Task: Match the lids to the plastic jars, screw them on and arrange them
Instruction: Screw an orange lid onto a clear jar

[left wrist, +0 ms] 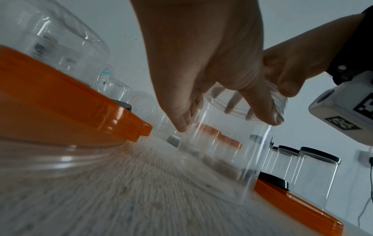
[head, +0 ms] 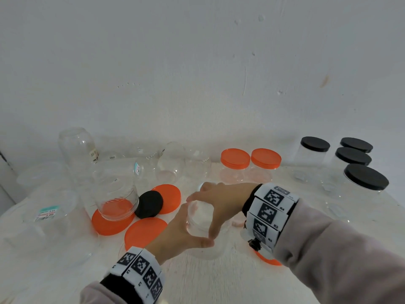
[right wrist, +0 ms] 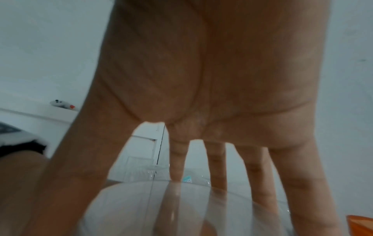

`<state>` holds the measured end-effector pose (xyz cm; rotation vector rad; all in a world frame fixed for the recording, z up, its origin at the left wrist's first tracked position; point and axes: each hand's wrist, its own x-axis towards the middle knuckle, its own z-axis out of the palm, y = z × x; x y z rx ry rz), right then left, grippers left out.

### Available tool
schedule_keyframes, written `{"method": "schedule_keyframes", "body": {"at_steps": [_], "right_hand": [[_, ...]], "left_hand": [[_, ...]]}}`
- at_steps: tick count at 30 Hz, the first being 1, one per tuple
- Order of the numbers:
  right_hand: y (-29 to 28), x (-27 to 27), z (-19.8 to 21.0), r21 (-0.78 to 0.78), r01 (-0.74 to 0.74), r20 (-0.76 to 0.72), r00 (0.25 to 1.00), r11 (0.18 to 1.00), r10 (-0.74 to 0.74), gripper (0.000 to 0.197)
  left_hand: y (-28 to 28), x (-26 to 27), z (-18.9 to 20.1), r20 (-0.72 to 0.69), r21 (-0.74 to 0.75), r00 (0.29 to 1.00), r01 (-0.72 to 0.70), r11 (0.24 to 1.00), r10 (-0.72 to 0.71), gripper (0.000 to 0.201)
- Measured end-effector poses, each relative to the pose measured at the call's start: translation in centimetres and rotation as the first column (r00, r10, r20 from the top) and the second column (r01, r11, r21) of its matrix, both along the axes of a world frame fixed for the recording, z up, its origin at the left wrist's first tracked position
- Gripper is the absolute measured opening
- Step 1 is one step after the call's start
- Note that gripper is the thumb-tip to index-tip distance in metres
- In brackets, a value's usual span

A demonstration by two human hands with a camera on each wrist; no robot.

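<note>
Clear jar (head: 202,218), no lid on, stands upright on the white table (head: 208,281) near the front centre, mouth up. Both hands are on it. Left hand (head: 182,232) wraps the near-left side of the wall, thumb pointing right along the near side; in the left wrist view its fingers (left wrist: 262,110) curl over the threaded rim. Right hand (head: 221,200) grips from the far-right side, fingers spread over the far wall and thumb down the near side; the right wrist view shows the fingers (right wrist: 218,167) pressed on the clear wall.

Edges and room:
- Left of the jar, close by: three loose orange lids (head: 144,232), a black lid (head: 149,204) lying partly on one of them, and an open jar (head: 117,194) standing on another.
- Under the right wrist, another orange lid (head: 268,260), only its edge showing.
- Back row, along the wall: uncapped clear jars (head: 171,161) at left and centre, two orange-capped jars (head: 235,160) behind the hands, four black-capped jars (head: 365,178) at far right, near the table's right side.
- Bare table lies in front of the held jar toward the near edge.
- Far left: clear containers (head: 47,212), one with a price label, hard to outline.
</note>
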<state>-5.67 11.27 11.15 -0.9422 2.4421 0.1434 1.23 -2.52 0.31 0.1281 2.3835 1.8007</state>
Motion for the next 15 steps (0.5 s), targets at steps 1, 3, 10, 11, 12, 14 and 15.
{"method": "schedule_keyframes", "body": {"at_steps": [1,3,10,11,12,14,15], "right_hand": [[0.0,-0.1,0.0,-0.013,-0.009,-0.006,1.000,1.000,0.009,0.102],[0.2,-0.2,-0.3,-0.039,-0.011,-0.024,1.000,0.999,0.010,0.099],[1.0,-0.1,-1.9,-0.138,-0.052,-0.107,0.994,0.989,0.037,0.092],[1.2,0.0,-2.2,-0.153,-0.064,-0.121,0.992,0.986,0.045,0.092],[1.4,0.0,-2.5,-0.167,-0.077,-0.139,0.989,0.983,0.054,0.091],[1.7,0.1,-3.1,-0.203,-0.093,-0.173,0.983,0.975,0.058,0.089],[1.8,0.2,-3.5,-0.224,-0.093,-0.186,0.981,0.970,0.051,0.088]], "left_hand": [[0.0,0.0,-0.1,-0.007,-0.003,1.000,-0.001,1.000,0.001,0.100],[0.0,-0.1,-0.2,-0.006,0.004,1.000,-0.007,1.000,0.007,0.100],[-0.3,-0.3,-1.1,0.010,0.017,0.999,-0.035,0.999,0.035,0.100],[-0.3,-0.3,-1.1,0.011,0.011,0.999,-0.038,0.999,0.038,0.100],[-0.3,-0.3,-1.2,0.012,0.006,0.999,-0.038,0.999,0.037,0.100],[-0.4,-0.3,-1.2,0.011,0.008,1.000,-0.029,1.000,0.029,0.101],[-0.4,-0.3,-1.2,0.012,0.012,1.000,-0.025,1.000,0.025,0.102]]}}
